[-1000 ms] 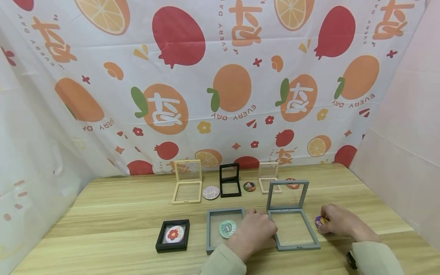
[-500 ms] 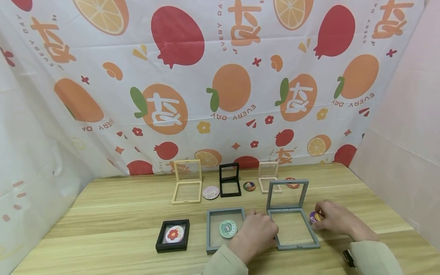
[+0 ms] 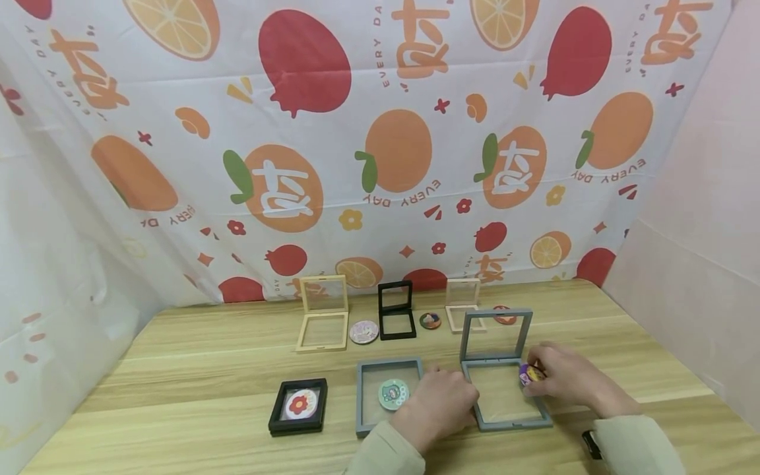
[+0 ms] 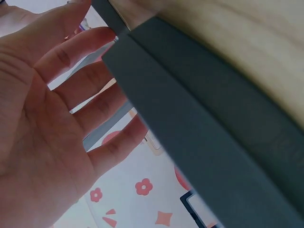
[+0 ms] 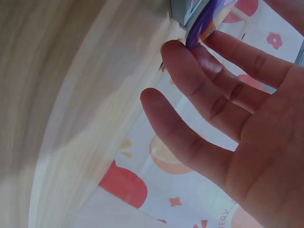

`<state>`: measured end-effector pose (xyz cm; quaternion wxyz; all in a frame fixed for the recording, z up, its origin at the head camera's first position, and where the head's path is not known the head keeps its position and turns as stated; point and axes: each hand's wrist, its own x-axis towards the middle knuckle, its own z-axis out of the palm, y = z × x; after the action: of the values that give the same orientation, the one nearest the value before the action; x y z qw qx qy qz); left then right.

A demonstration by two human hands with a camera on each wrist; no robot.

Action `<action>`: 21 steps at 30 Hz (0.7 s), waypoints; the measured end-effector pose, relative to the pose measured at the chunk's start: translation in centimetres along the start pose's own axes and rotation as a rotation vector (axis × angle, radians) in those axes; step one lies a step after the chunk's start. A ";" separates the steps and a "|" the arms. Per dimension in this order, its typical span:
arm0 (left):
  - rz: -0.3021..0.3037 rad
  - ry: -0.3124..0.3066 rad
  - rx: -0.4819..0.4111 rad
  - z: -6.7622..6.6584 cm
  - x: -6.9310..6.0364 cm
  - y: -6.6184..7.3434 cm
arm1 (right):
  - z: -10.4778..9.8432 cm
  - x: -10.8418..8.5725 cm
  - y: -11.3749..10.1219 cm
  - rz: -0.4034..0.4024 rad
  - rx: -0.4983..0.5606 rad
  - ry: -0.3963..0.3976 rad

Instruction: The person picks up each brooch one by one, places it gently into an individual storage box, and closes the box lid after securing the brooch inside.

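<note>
Beside the grey frame's tray, my right hand (image 3: 572, 379) pinches a round purple-and-yellow button badge (image 3: 530, 375) over its right edge. The right wrist view shows the badge (image 5: 206, 21) tilted up, with the other fingers extended. This grey display frame (image 3: 507, 396) stands with its lid (image 3: 497, 335) raised. Between it and a second grey frame (image 3: 359, 399) lies my left hand (image 3: 442, 402), at the first frame's left edge; its fingers look nearly straight in the left wrist view. A green badge (image 3: 394, 394) sits inside the second frame.
At the left stands a closed black frame (image 3: 276, 415) with a flower badge (image 3: 301, 404). Open yellow (image 3: 305, 333), black (image 3: 382, 326) and pale pink (image 3: 454, 323) frames line the back. Lilac (image 3: 364, 332), multicoloured (image 3: 430, 321) and red (image 3: 505, 315) badges lie beside them.
My right hand has moved left with the purple-and-yellow badge, from the table to the grey frame's right edge. The left hand stays in nearly the same place.
</note>
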<state>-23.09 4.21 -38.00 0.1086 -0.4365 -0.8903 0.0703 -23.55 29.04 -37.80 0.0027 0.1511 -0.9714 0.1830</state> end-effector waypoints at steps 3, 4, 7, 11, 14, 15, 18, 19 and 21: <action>-0.003 -0.014 -0.006 -0.1 -0.1 0.0 | 0.2 0.1 -0.2 -0.020 -0.010 0.002; -0.003 -0.016 -0.007 -0.1 -0.1 0.0 | 0.3 0.1 -0.2 -0.027 -0.012 0.002; -0.001 -0.014 -0.005 -0.1 -0.2 0.1 | 0.4 0.1 -0.4 -0.028 -0.021 0.002; -0.002 -0.013 0.003 -0.2 -0.3 0.1 | 0.5 0.2 -0.8 -0.033 -0.034 0.001; -0.006 -0.021 0.003 -0.2 -0.2 0.1 | 0.6 0.3 -1.1 -0.045 -0.043 -0.003; -0.008 -0.024 0.000 -0.2 -0.2 0.1 | 0.6 0.4 -1.2 -0.048 -0.044 -0.003; -0.012 -0.033 -0.007 -0.3 -0.2 0.0 | 0.8 0.5 -1.4 -0.049 -0.041 -0.010; -0.013 -0.035 -0.010 -0.3 -0.2 0.0 | 0.8 0.5 -1.5 -0.048 -0.039 -0.011; -0.015 -0.039 -0.017 -0.3 -0.2 0.0 | 0.8 0.6 -1.5 -0.046 -0.032 -0.014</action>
<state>-22.87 4.01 -37.75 0.0879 -0.4291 -0.8962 0.0704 -23.62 27.22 -37.98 0.0025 0.1746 -0.9705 0.1661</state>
